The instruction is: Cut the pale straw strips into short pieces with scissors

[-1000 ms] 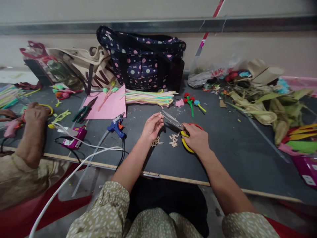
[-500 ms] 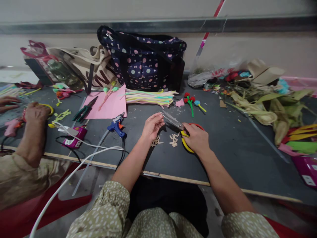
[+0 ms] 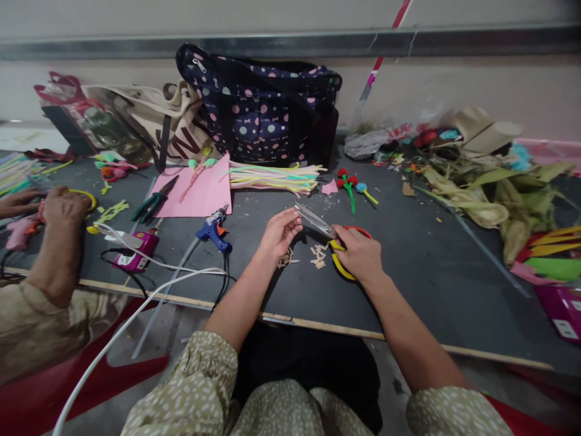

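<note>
Head view gives me the dark table (image 3: 431,284) first, running wide across the frame, with a polka-dot bag (image 3: 263,109) and a beige tote (image 3: 149,124) standing at its far edge. Dried husks (image 3: 481,194) lie heaped at the right. A pink sheet (image 3: 200,194) lies flat left of centre, and a bundle of pastel strips (image 3: 272,177) sits just beside it. A co-worker's hand (image 3: 63,207) rests on the table at far left. Nearer me, a blue glue gun (image 3: 212,232) lies by a white cable (image 3: 136,315). My right hand (image 3: 361,257) is clenched around the yellow and red handles of the scissors (image 3: 324,233), blades pointing left. My left hand (image 3: 279,233) pinches something small at the blade tips; I cannot tell what. Tan cut bits (image 3: 318,257) lie scattered on the table between my hands.
</note>
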Demonstrator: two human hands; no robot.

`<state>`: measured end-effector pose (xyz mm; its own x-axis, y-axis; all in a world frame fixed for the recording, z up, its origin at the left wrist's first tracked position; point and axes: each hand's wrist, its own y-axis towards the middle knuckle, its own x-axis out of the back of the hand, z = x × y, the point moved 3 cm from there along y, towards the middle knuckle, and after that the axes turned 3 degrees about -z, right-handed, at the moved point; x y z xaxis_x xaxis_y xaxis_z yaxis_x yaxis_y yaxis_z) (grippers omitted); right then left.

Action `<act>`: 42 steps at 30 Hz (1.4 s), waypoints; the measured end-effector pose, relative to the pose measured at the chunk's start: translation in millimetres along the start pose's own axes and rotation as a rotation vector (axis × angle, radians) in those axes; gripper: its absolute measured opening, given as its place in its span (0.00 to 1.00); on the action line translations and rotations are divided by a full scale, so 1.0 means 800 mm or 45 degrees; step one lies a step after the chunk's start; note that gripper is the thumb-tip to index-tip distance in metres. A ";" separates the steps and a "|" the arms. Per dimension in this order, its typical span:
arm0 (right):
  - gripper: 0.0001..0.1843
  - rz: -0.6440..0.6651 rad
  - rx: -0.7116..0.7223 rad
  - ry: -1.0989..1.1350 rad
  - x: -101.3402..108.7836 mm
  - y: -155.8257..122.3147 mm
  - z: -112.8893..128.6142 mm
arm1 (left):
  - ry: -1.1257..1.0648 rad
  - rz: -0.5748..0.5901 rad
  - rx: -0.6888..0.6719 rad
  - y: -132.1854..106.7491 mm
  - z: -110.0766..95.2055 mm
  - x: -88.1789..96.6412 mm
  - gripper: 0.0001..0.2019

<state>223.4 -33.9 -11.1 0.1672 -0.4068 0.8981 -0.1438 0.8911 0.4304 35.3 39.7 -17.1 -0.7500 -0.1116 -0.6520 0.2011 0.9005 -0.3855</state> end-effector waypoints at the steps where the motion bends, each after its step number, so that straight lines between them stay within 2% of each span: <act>1: 0.18 0.004 0.005 -0.001 0.000 0.000 0.000 | -0.005 -0.003 0.006 0.000 0.000 0.000 0.07; 10: 0.18 -0.019 0.034 -0.022 -0.002 -0.003 0.000 | -0.008 -0.018 0.017 0.002 0.001 0.001 0.07; 23: 0.16 0.056 -0.003 -0.034 -0.002 -0.004 0.001 | 0.009 -0.012 0.011 0.000 0.001 -0.001 0.07; 29: 0.18 0.095 -0.129 -0.033 -0.001 -0.001 -0.007 | 0.029 -0.013 0.024 0.000 0.000 0.000 0.07; 36: 0.22 0.184 -0.206 -0.139 0.004 0.004 -0.014 | 0.138 -0.026 -0.069 -0.003 -0.004 -0.002 0.09; 42: 0.26 0.175 -0.214 -0.082 0.002 0.004 -0.018 | 0.273 -0.032 -0.166 -0.003 -0.005 -0.001 0.13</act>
<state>237.4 -28.4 -9.8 0.0938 -0.2867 0.9534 0.0047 0.9577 0.2876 33.1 39.5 -13.2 -0.8730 -0.0554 -0.4845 0.1081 0.9468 -0.3030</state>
